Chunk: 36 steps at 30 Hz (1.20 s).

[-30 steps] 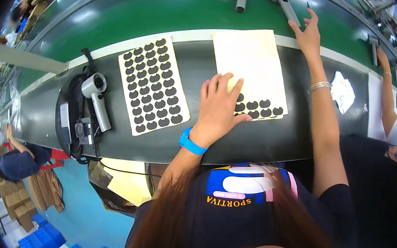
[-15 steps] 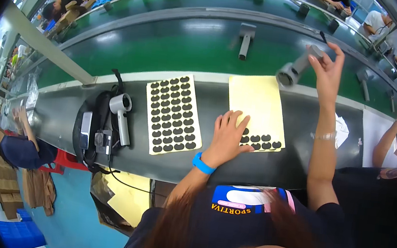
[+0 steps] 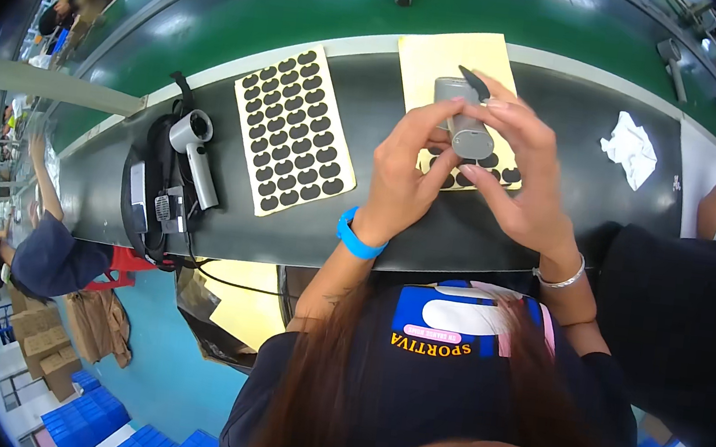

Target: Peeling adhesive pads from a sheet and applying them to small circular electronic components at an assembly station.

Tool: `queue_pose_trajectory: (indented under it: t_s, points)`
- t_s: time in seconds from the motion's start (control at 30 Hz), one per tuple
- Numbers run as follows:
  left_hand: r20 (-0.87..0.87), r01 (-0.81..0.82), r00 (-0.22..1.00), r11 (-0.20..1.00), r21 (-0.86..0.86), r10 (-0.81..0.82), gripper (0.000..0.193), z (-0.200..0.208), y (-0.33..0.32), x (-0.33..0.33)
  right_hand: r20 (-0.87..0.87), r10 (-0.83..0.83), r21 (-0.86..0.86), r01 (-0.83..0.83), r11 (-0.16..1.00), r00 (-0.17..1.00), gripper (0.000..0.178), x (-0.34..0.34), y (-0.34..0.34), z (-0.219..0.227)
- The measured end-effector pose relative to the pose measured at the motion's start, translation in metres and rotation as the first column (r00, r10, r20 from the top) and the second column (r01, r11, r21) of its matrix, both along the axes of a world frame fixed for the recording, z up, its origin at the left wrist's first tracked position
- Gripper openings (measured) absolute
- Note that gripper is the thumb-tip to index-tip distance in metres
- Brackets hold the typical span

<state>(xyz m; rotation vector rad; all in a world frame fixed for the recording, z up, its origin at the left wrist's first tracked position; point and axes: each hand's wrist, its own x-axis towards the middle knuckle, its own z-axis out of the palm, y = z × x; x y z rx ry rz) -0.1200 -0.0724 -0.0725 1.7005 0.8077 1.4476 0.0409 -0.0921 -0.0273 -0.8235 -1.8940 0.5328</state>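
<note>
A grey hair dryer (image 3: 472, 139) is between my two hands, one end turned toward me, above a pale yellow sticker sheet (image 3: 448, 50). My left hand (image 3: 409, 163) closes on its left side with the fingers bent. My right hand (image 3: 526, 159) curls round the other side, thumb below and fingers above. A black pointed piece (image 3: 475, 83) sticks out by my right fingertips; its kind does not show. Black stickers (image 3: 505, 177) line the near edge of the sheet, partly hidden by my hands. To the left lies a fuller sheet of black stickers (image 3: 293, 132).
Farther left, another grey hair dryer (image 3: 198, 168) rests beside a black bag (image 3: 140, 185) with small devices and a cable. A crumpled white tissue (image 3: 629, 153) is on the right. Beyond the bench runs a green conveyor (image 3: 311, 11) carrying grey dryers (image 3: 674, 72). People work at both sides.
The hair dryer has come from beside the conveyor to in front of me. My left hand has left the sheet and now holds it too. The view has tilted down.
</note>
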Motion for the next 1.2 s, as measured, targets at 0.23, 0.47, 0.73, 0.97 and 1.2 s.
queue_pose_trajectory:
  t_s: [0.23, 0.47, 0.73, 0.97, 1.2]
  points:
    - [0.022, -0.056, 0.998, 0.994, 0.091, 0.054, 0.037, -0.004, 0.002, -0.001, -0.197, -0.257, -0.131, 0.234, 0.963, 0.946, 0.023, 0.017, -0.022, 0.010]
    - [0.026, 0.022, 0.999, 0.999, 0.028, -0.023, 0.040, 0.003, -0.005, -0.004, -0.331, -0.224, -0.380, 0.088, 0.921, 0.917, 0.030, 0.007, -0.032, 0.014]
    - [0.042, 0.148, 0.988, 0.989, -0.022, -0.147, 0.039, 0.010, -0.007, -0.004, -0.290, -0.234, -0.403, 0.104, 0.910, 0.928, 0.045, 0.005, -0.025, 0.016]
    - [0.075, 0.249, 0.967, 0.964, -0.094, -0.242, 0.041, 0.013, -0.009, -0.005, -0.270, -0.270, -0.448, 0.127, 0.885, 0.924, 0.047, 0.005, -0.027, 0.020]
    - [0.124, 0.307, 0.948, 0.944, -0.123, -0.293, 0.042, 0.013, -0.009, -0.004, -0.255, -0.286, -0.450, 0.149, 0.881, 0.924, 0.046, 0.006, -0.028, 0.022]
